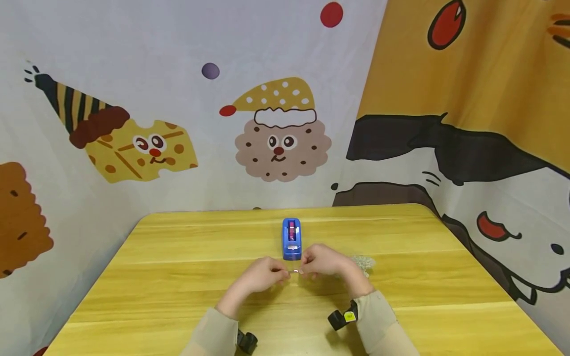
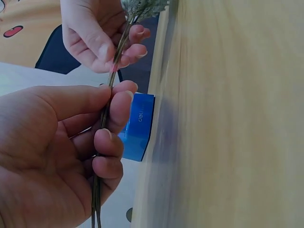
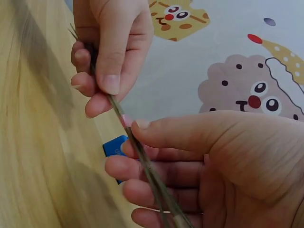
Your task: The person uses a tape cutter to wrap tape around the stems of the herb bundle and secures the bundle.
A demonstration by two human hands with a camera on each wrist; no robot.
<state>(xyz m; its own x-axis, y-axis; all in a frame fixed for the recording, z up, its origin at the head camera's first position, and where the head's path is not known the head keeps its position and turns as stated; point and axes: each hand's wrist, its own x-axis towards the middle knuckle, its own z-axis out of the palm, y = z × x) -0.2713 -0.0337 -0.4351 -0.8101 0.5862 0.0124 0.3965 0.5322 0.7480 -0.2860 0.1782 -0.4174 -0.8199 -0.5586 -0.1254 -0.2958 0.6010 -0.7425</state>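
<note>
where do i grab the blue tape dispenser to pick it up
Take the blue tape dispenser across its long flat sides, probably near the middle, coming from above. It stands narrow end toward the left hand and right hand, which pinch thin stems just before it.

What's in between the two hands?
A short stretch of thin green stems bridges the gap between the left hand and right hand, both pinching it. The right wrist view shows it best.

Desk: yellow wood grain, smooth, slight sheen. Tape dispenser on it: glossy blue plastic. Backdrop behind desk: matt printed cloth.
</note>
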